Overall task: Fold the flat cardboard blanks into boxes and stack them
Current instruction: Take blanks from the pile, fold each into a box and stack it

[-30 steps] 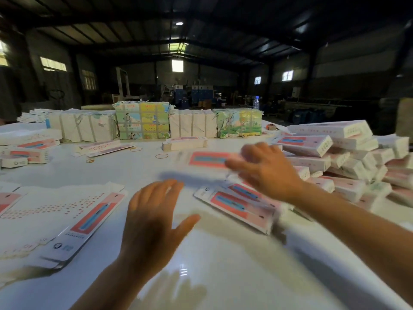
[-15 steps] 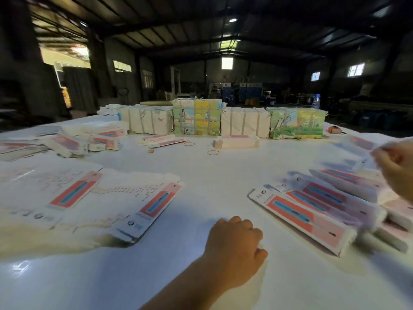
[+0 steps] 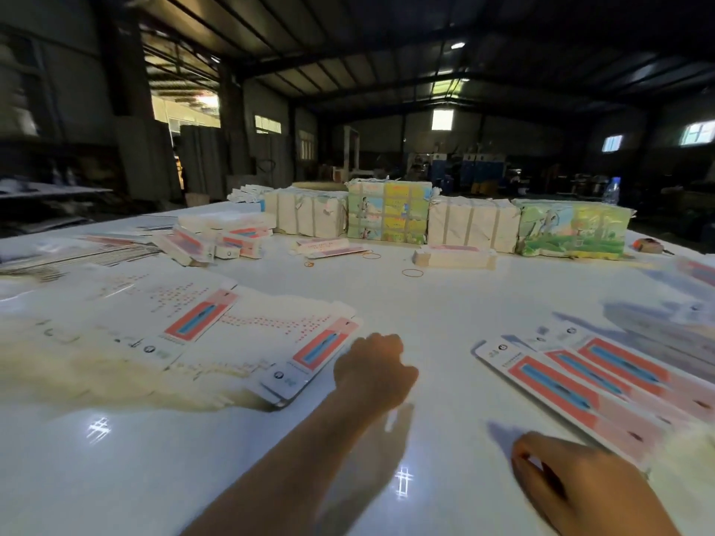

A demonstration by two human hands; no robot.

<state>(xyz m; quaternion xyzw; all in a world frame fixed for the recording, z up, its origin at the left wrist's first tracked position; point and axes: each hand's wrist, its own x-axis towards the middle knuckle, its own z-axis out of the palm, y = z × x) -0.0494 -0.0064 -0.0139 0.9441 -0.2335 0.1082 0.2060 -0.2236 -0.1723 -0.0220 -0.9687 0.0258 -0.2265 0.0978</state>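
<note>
Flat blanks [image 3: 247, 342]: spread in an overlapping heap on the left part of the white desk [image 3: 445, 315], printed side up, each with a red-and-blue strip. Near edge of the heap lies just left of the left hand.

Second fan of blanks [image 3: 588, 377]: right side of the desk, overlapping, long edges angled toward the near right.

Left hand [image 3: 373, 371]: clenched in a fist, knuckles up, holding nothing, on or just above the desk, just beside the corner of the left heap. Contact with that corner not resolvable.

Right hand [image 3: 580, 485]: bottom right, palm down, fingers loosely bent, grasping nothing; near the lower end of the right fan, apart from it.

Folded boxes [image 3: 228, 237]: small pile, far left. One more box [image 3: 452, 257] alone at centre back.

Wrapped bundles [image 3: 390, 214]: row along the far edge. Rubber bands [image 3: 412, 272] loose in front of them. Water bottle [image 3: 610, 191] far right.
</note>
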